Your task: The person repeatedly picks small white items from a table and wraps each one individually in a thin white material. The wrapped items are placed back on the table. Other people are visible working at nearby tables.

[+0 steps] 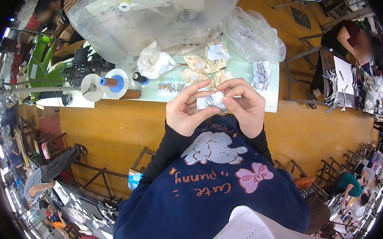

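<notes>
A stack of small white fabric-like labels (211,101) is held between both hands, its edges fanned out, just off the table's near edge. My left hand (183,112) curls around the stack's left end, thumb below it and fingers behind. At the other end my right hand (246,106) pinches the labels between thumb and fingers. Beyond the hands, on the pale green table (154,94), lie several cream cloth bundles (196,64) with small packets in them. Further right, white label bundles (261,74) lie in a small pile.
A large clear plastic sheet (149,20) covers the table's far part, and a crumpled clear bag (254,35) sits at its right. To the left are a white plastic bag (154,60), a thread spool (109,82) and a green machine (40,63). Other people work at tables around me.
</notes>
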`<state>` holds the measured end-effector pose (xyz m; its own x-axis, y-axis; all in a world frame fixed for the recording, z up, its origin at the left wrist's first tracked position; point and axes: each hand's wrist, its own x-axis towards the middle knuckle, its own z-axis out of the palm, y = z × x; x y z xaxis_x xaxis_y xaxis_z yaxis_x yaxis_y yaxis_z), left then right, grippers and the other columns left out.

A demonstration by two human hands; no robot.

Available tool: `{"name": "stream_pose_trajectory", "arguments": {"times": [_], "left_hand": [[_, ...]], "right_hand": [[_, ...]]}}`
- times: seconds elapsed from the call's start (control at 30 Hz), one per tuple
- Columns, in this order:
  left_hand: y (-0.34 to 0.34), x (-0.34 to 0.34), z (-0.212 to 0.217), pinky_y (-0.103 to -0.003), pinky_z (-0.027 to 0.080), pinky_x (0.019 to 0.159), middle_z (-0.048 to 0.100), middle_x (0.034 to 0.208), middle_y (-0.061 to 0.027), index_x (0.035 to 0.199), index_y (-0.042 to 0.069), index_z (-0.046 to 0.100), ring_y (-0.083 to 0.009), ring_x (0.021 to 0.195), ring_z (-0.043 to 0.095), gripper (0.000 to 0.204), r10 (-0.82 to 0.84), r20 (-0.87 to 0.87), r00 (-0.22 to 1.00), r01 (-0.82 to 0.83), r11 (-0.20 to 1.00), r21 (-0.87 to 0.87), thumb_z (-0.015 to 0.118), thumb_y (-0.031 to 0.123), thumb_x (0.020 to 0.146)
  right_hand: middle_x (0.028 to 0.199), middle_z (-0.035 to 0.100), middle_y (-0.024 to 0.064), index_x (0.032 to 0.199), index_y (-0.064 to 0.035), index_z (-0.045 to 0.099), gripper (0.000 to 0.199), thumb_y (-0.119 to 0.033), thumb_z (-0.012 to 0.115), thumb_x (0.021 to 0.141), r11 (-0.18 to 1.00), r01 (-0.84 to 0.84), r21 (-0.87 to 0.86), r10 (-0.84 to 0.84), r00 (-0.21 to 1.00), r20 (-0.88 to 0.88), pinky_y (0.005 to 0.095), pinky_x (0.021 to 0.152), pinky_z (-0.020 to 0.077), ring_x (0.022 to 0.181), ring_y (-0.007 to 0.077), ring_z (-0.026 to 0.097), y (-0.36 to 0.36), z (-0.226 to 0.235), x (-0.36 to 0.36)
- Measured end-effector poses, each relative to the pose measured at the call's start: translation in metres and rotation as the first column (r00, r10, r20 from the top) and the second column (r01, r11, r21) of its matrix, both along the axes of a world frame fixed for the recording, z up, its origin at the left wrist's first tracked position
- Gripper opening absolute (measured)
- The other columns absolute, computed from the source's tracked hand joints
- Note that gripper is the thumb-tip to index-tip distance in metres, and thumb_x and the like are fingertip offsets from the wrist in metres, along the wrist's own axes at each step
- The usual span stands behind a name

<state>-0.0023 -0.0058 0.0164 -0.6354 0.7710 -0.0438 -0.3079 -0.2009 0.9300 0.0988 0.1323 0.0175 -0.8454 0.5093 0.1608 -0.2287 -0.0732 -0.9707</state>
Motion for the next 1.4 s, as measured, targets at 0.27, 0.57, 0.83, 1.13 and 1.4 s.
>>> {"name": "stream_pose_trajectory", "arguments": {"times": [0.27, 0.57, 0.83, 1.13, 1.4], "left_hand": [[-0.002, 0.000, -0.006, -0.031, 0.056, 0.082, 0.063, 0.111, -0.0273, 0.130, -0.006, 0.042, -0.0245, 0.100, 0.065, 0.066, -0.013, 0.001, 1.000, 0.013, 0.997, 0.080, 0.071, -0.016, 0.072], [-0.004, -0.002, -0.010, -0.036, 0.057, 0.085, 0.062, 0.112, -0.0301, 0.132, -0.003, 0.040, -0.0290, 0.104, 0.064, 0.066, -0.021, -0.350, 0.936, 0.054, 0.995, 0.085, 0.067, -0.019, 0.074], [-0.004, -0.001, -0.012, -0.027, 0.055, 0.082, 0.067, 0.110, -0.0213, 0.131, -0.004, 0.044, -0.0206, 0.101, 0.066, 0.060, 0.040, -0.402, 0.915, 0.019, 0.990, 0.140, 0.070, -0.011, 0.077], [-0.006, 0.001, -0.009, -0.026, 0.055, 0.081, 0.066, 0.112, -0.0218, 0.134, -0.003, 0.041, -0.0187, 0.101, 0.065, 0.062, -0.042, -0.236, 0.971, 0.072, 0.990, 0.120, 0.066, -0.014, 0.079], [-0.006, 0.002, -0.008, -0.035, 0.055, 0.087, 0.061, 0.112, -0.0334, 0.135, -0.003, 0.033, -0.0315, 0.107, 0.063, 0.068, -0.079, -0.156, 0.985, 0.098, 0.988, 0.118, 0.067, -0.016, 0.077]], "right_hand": [[0.108, 0.060, 0.0153, 0.083, 0.0019, 0.059, 0.004, 0.003, 0.063, 0.083, 0.979, 0.056, 0.194, -0.067, 0.996, 0.054, 0.0278, 0.075, 0.0502, 0.091, 0.0166, 0.059, -0.005, 0.006, 0.005], [0.108, 0.064, 0.0123, 0.088, -0.0014, 0.066, 0.012, 0.004, 0.066, 0.077, 0.930, 0.094, 0.355, -0.097, 0.995, -0.011, 0.0247, 0.064, 0.0492, 0.081, 0.0149, 0.062, -0.003, 0.004, 0.000], [0.110, 0.063, 0.0116, 0.089, -0.0008, 0.066, 0.014, 0.000, 0.072, 0.076, 0.961, 0.037, 0.276, -0.037, 0.999, -0.004, 0.0241, 0.064, 0.0509, 0.087, 0.0151, 0.063, -0.003, 0.008, 0.004], [0.104, 0.064, 0.0137, 0.089, -0.0005, 0.067, 0.017, 0.007, 0.065, 0.073, 0.928, 0.106, 0.358, -0.102, 0.994, -0.030, 0.0268, 0.064, 0.0513, 0.084, 0.0170, 0.063, -0.007, 0.010, 0.005], [0.112, 0.060, 0.0160, 0.087, -0.0013, 0.067, 0.019, 0.010, 0.059, 0.074, 0.898, 0.064, 0.435, -0.053, 0.998, -0.039, 0.0275, 0.070, 0.0493, 0.086, 0.0209, 0.063, -0.007, 0.013, 0.005]]}}
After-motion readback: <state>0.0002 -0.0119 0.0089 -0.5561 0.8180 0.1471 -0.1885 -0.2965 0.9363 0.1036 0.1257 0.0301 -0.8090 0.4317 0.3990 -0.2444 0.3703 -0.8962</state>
